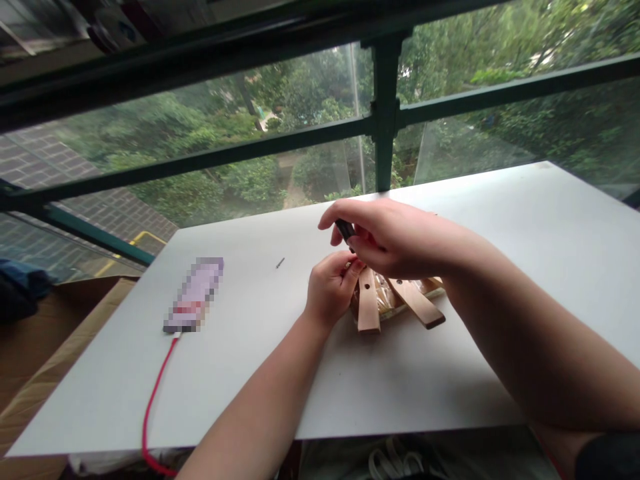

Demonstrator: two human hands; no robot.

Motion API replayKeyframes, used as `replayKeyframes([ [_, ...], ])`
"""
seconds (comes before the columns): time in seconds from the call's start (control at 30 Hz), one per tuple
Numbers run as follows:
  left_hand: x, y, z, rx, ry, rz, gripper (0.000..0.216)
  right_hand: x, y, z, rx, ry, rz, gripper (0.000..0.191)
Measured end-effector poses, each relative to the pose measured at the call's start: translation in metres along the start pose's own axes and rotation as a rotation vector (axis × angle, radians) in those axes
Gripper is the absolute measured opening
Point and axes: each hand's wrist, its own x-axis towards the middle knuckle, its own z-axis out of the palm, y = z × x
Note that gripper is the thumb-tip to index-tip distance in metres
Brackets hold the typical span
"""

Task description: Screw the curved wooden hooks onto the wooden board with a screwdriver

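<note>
Near the middle of the table, the right hand pinches a dark tool over 2 wooden slats; the left hand pinches their upper ends (likely steadying them); 1 small screw lies apart.

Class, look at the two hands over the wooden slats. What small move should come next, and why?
Probably bring the dark tool in the right hand down to the spot the left hand pinches at the top of the wooden slat. The tool points there, just above the left fingertips, and the left hand seems to steady the slat.
</note>
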Motion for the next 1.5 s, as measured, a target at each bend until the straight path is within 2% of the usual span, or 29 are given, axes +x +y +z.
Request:
replayKeyframes([
  [0.27, 0.001, -0.002, 0.001, 0.018, -0.003, 0.025, 0.021, 0.002, -0.002, 0.003, -0.141, 0.085, 0.042, 0.009],
  [0.63, 0.001, -0.001, 0.002, 0.009, -0.009, 0.023, 0.022, 0.006, 0.0, 0.008, -0.164, 0.16, 0.068, 0.03],
  [0.77, 0.001, -0.001, 0.002, 0.001, -0.014, 0.016, 0.022, 0.007, 0.002, 0.01, -0.168, 0.171, 0.09, 0.031],
  [0.9, 0.001, 0.0, 0.002, -0.001, -0.01, -0.004, 0.024, 0.004, 0.003, 0.009, -0.13, 0.115, 0.034, 0.022],
  [1.07, 0.001, 0.001, 0.0, -0.01, -0.045, -0.025, 0.023, 0.001, 0.0, 0.004, -0.009, 0.056, -0.016, 0.035],
  [1.5, 0.001, 0.003, 0.001, -0.005, -0.056, -0.019, 0.024, 0.003, -0.006, 0.004, -0.19, 0.139, 0.066, 0.012],
])
